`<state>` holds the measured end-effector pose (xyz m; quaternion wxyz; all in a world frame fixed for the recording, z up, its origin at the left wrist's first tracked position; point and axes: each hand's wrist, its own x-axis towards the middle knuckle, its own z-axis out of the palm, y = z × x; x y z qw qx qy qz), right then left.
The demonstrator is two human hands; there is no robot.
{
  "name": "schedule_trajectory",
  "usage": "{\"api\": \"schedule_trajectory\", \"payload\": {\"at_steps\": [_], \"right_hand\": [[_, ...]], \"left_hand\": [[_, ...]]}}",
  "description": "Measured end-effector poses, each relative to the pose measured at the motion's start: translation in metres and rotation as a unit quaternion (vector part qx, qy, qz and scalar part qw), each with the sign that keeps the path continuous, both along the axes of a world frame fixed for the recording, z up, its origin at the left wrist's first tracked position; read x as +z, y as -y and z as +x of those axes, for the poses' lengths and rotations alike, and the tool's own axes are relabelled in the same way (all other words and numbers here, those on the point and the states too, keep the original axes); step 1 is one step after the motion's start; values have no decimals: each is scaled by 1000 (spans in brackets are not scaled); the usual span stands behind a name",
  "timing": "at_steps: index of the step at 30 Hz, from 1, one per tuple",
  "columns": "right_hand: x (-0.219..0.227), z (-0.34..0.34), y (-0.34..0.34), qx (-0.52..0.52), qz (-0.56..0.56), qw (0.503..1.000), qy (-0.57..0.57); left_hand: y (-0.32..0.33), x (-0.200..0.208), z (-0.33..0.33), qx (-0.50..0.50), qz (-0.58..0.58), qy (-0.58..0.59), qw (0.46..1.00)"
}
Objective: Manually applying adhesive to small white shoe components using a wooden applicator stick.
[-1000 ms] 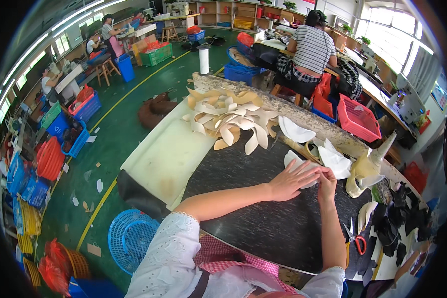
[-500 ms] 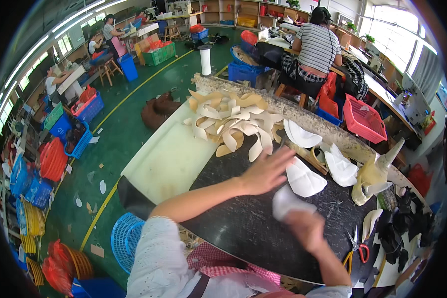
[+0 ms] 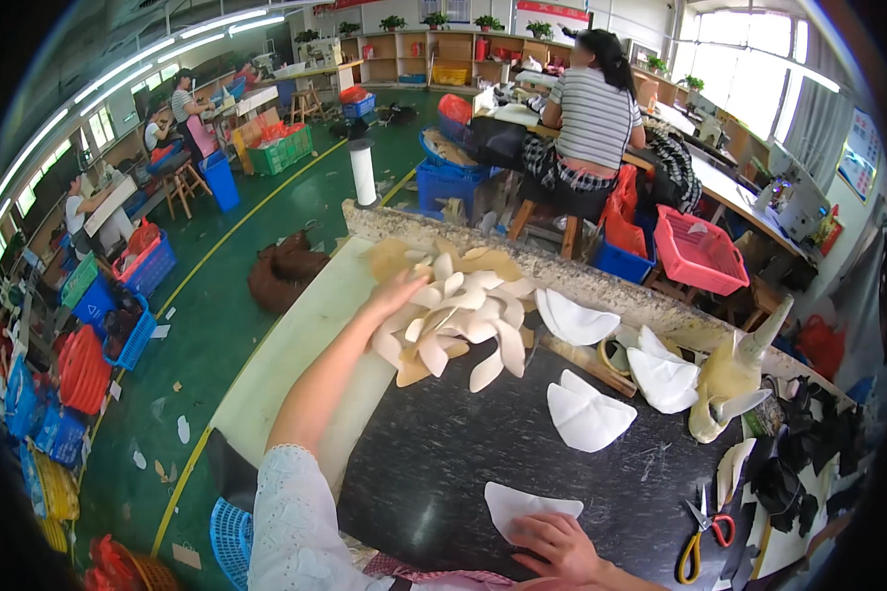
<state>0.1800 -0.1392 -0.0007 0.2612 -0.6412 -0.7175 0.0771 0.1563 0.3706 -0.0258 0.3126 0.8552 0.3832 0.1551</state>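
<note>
My left hand reaches to the far left, into a heap of beige curved cut pieces. Its fingers are closed on a beige piece at the heap's left side, partly hidden there. Close to my body, my right hand rests with its fingers laid on a white rounded piece, pressing it flat to the black work surface. More white folded pieces lie beyond: one in the middle, another by the heap and a stack to the right.
Scissors with orange and red handles lie at right, near black scraps. A roll of tape and a yellowish horn-shaped object stand along the back. A pale board covers the left side. A co-worker sits beyond the table.
My left hand has moved away and left into the beige heap. My right hand has drawn the white piece nearer and laid it on the surface. The head view has tilted up.
</note>
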Motion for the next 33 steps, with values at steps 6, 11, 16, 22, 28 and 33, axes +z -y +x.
{"api": "schedule_trajectory", "payload": {"at_steps": [6,11,16,22,28,33], "right_hand": [[6,0,-4,-1,18,999,-31],[-2,-1,-5,47,68,997,-14],[4,-7,-6,36,70,997,-11],[6,-6,-1,34,53,998,3],[11,-2,-3,56,15,995,83],[8,-5,-6,39,28,997,64]], "left_hand": [[5,40,-21,-156,-231,123,952],[-95,23,-33,47,175,46,982],[-102,-6,-5,20,184,-46,982],[-96,-7,3,-52,269,18,962],[-102,-8,4,17,142,156,977],[-96,4,-2,17,-70,366,928]]}}
